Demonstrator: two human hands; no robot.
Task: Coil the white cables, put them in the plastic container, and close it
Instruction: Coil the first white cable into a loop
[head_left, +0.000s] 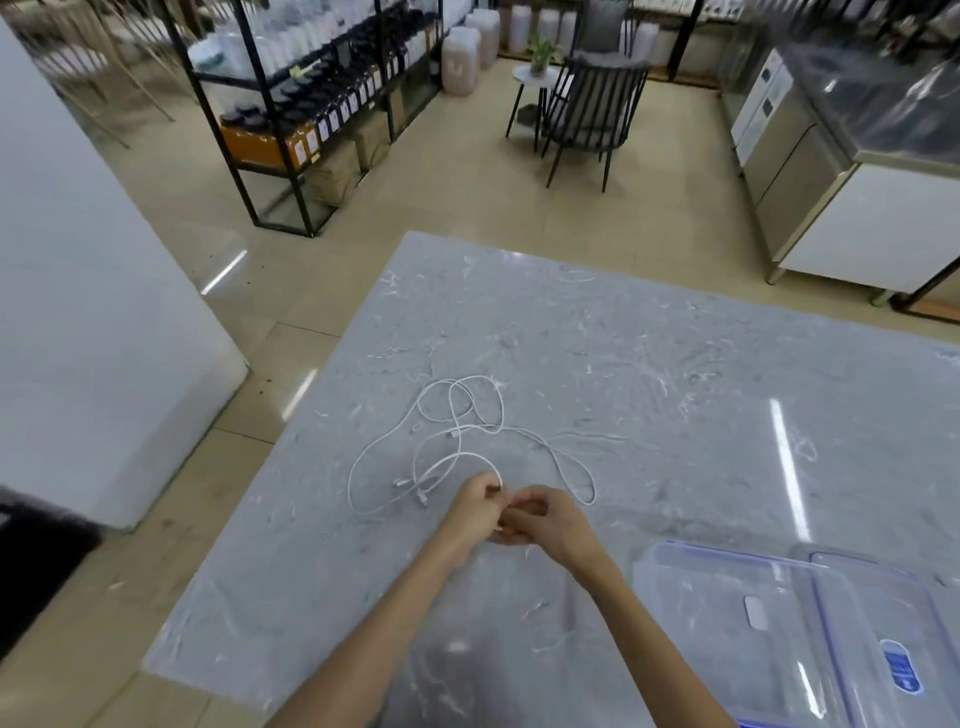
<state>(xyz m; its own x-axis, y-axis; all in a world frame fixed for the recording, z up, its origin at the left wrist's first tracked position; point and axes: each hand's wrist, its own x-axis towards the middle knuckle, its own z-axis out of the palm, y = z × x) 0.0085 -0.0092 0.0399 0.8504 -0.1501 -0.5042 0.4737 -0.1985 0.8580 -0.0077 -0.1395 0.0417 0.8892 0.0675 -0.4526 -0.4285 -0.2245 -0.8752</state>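
Thin white cables (457, 431) lie in loose tangled loops on the grey marble table (649, 364), with small plugs near the middle. My left hand (470, 512) pinches one cable strand between thumb and fingers. My right hand (553, 522) meets it from the right, fingers curled on the same strand. A clear plastic container (727, 623) with blue trim stands open at the lower right, a small white piece inside. Its clear lid (893, 639) lies beside it to the right.
The table's left edge drops to a tiled floor. A white pillar stands at the left. Black shelving (311, 104) with bottles, a dark chair (592, 109) and a steel counter (810, 156) are beyond the table.
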